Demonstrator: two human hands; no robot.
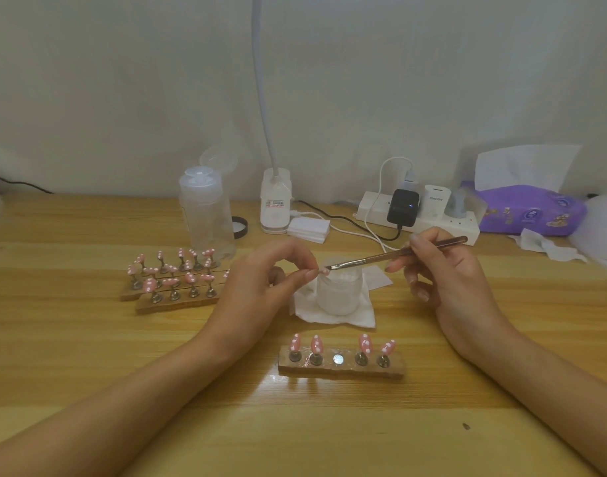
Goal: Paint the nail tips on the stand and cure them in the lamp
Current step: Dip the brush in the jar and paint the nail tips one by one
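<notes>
A single pink nail tip (325,270) was held in the air above the middle of the worktop (88,356), over a frosted jar (338,296). The left hand (260,280) pinched it between thumb and forefinger, the grip closed tight around it. The right hand (446,273) pinched one thin brush (398,255) like a pen, its grip curled round the handle, and the bristles touched the held nail tip.

The jar stood on one white paper square (336,320). Nearer the person lay one wooden stand (341,370) carrying four pink nail tips with white dots (365,343), two on each side of a bare round metal spot (337,359) in the middle.

To the left lay at least two more wooden stands (178,303), side by side and crowded with pink dotted tips, too many and too overlapped to count surely.

Along the wall stood one clear plastic bottle (205,215), one white gooseneck lamp (276,201), one small stack of white pads (309,229), one white power strip (429,223) with a black adapter (403,208) plugged in, and one purple tissue pack (532,210).
</notes>
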